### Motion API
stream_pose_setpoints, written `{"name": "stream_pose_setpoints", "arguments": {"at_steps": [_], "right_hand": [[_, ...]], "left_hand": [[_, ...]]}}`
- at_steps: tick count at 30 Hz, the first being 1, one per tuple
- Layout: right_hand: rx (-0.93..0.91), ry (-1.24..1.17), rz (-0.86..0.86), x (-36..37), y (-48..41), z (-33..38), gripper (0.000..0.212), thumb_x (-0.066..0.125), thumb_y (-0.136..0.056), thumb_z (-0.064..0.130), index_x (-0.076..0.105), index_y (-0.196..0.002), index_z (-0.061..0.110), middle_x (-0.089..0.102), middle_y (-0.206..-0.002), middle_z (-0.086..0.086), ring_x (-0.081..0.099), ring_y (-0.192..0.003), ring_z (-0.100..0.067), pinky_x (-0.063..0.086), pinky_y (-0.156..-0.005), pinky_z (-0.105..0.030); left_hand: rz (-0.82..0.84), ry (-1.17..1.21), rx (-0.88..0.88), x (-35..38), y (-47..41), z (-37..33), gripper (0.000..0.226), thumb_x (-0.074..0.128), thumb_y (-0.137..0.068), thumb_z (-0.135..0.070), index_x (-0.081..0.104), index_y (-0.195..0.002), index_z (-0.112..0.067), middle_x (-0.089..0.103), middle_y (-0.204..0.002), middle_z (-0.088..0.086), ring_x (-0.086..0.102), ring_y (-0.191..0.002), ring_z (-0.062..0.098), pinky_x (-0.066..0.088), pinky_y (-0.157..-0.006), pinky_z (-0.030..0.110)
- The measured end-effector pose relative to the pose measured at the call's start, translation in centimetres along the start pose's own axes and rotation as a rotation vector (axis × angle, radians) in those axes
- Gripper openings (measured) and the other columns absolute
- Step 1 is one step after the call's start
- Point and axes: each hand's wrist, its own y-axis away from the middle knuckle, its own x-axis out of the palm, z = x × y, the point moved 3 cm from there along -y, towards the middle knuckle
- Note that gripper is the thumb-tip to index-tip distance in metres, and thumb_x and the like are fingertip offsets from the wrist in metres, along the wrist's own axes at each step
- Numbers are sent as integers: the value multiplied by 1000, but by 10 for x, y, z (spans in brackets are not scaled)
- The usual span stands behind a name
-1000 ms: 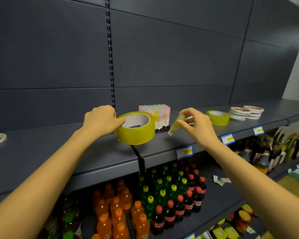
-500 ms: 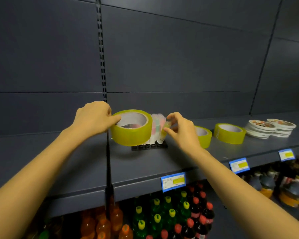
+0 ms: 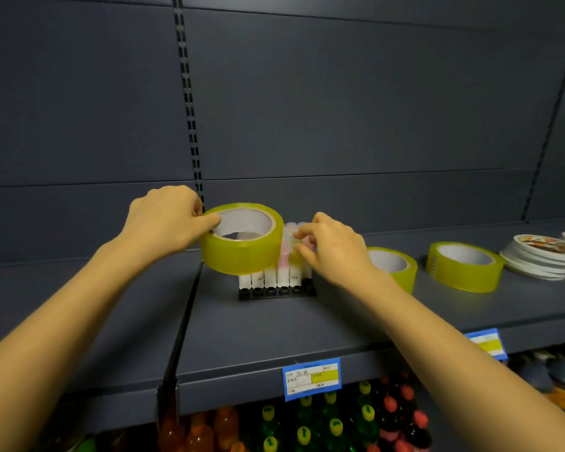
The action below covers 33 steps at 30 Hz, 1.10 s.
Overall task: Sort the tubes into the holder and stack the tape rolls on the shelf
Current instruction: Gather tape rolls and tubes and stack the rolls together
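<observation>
My left hand grips a yellow tape roll by its left rim and holds it above the shelf, in front of the tubes. Behind it a black holder carries several upright pastel tubes with white labels. My right hand is at the right end of the tube rows, its fingertips pinching a yellow-green tube that stands among the others. Two more yellow tape rolls lie flat on the shelf to the right, one partly hidden by my right wrist, the other in full view.
A stack of white round discs lies at the far right of the grey shelf. A dark divider runs front to back left of the holder. Bottles fill the shelf below. Blue price tags hang on the front edge.
My view has come closer to the shelf. My right hand has brought the yellow-green tube from mid-air in to the right end of the tube rows. My left hand still holds the tape roll.
</observation>
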Motion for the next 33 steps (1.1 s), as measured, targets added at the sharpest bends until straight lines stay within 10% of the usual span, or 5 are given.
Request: {"name": "stream_pose_setpoints", "arguments": {"at_steps": [8, 33], "right_hand": [[-115, 33, 263, -23, -5, -34, 44, 45, -95, 32, 39, -139, 30, 44, -131, -1, 49, -118, -25, 43, -84, -40], [-91, -90, 217, -81, 6, -233, 21, 51, -94, 29, 60, -112, 35, 52, -119, 9, 56, -106, -17, 43, -82, -34]], "left_hand": [[-30, 17, -26, 0, -3, -35, 41, 54, -86, -36, 63, -65, -3, 65, -64, 13, 49, -57, 23, 27, -48, 22], [164, -21, -113, 94, -29, -221, 47, 46, -91, -42, 40, -57, -11, 52, -67, 9, 56, -77, 34, 36, -63, 31]]}}
